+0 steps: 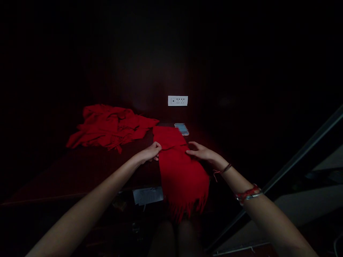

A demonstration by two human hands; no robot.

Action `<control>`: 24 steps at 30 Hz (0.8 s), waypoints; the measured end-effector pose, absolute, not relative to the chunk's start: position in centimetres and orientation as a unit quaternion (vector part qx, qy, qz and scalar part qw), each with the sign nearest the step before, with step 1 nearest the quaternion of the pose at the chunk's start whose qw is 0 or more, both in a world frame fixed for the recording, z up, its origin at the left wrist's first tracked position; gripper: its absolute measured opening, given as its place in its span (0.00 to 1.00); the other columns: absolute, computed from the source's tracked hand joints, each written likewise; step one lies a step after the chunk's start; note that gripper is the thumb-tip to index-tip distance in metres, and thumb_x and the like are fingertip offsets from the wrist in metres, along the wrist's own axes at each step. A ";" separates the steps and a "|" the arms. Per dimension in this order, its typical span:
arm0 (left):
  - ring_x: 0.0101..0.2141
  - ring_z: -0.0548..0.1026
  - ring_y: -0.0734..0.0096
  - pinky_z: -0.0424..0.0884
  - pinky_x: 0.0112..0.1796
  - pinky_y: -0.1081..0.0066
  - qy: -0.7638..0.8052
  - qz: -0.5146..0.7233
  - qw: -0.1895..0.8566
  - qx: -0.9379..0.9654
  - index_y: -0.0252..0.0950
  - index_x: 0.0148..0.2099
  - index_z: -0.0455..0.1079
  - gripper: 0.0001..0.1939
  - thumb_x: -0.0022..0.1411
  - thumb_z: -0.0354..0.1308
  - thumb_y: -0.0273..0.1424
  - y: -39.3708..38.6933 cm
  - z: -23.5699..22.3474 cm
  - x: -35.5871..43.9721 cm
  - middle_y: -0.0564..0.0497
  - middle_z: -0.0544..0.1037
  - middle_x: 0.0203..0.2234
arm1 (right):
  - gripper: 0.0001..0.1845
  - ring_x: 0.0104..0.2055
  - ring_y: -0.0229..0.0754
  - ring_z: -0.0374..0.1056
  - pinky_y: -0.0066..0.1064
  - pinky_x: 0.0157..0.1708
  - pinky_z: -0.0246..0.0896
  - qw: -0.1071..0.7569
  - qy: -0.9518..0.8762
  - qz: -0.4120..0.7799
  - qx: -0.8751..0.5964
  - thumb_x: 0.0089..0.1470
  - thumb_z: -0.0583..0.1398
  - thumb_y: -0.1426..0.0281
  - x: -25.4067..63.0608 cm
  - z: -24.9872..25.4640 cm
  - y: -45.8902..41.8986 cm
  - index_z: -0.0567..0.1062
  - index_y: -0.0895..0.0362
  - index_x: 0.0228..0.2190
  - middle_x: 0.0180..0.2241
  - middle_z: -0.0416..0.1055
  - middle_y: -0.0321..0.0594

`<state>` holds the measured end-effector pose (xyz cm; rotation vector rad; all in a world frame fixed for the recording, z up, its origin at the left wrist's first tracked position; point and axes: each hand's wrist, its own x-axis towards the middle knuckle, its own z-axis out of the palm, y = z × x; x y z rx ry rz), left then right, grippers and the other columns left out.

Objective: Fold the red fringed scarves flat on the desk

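A red fringed scarf (182, 171) lies folded on the dark tabletop, its fringed end hanging over the front edge. My left hand (152, 152) pinches the scarf's left side at a fold line. At the right side, my right hand (199, 151) has thumb and fingers apart, the fingertips at the scarf's edge near the same line. Whether those fingertips press on the cloth is hard to tell. A second heap of red cloth (112, 126) with some fringe lies crumpled to the left, apart from both hands.
Behind the scarf lies a phone (182, 129) with a blurred screen. A white socket plate (178, 101) is on the dark back wall. Below the table edge shows a pale sheet (148, 196). A slanted dark panel edge (302, 146) runs along the right.
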<state>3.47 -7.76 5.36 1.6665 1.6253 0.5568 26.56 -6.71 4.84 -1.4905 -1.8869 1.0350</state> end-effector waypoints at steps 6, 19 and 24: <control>0.23 0.66 0.74 0.56 0.22 0.78 0.666 0.275 0.204 0.663 0.37 0.38 0.54 0.17 0.46 0.55 0.34 -4.3 2.1 3.4 0.55 0.66 0.23 | 0.19 0.38 0.39 0.63 0.27 0.37 0.56 0.313 -0.703 0.210 -0.604 0.38 0.57 0.76 24.5 3.5 -2.7 0.66 0.57 0.37 0.38 0.67 0.41; 0.37 0.68 0.65 0.60 0.33 0.71 0.706 0.263 0.091 0.651 0.38 0.44 0.55 0.16 0.50 0.49 0.27 2.4 1.5 1.5 0.46 0.67 0.35 | 0.15 0.38 0.42 0.64 0.28 0.37 0.56 0.342 -0.649 0.190 -0.652 0.42 0.54 0.75 21.7 1.3 4.9 0.68 0.56 0.36 0.36 0.68 0.44; 0.29 0.67 0.72 0.60 0.31 0.75 0.590 0.271 0.046 0.760 0.38 0.43 0.55 0.13 0.52 0.48 0.29 2.6 0.4 -0.4 0.54 0.66 0.23 | 0.15 0.36 0.37 0.64 0.27 0.36 0.57 0.340 -0.653 0.214 -0.642 0.44 0.53 0.73 22.1 0.6 5.7 0.67 0.57 0.37 0.35 0.69 0.40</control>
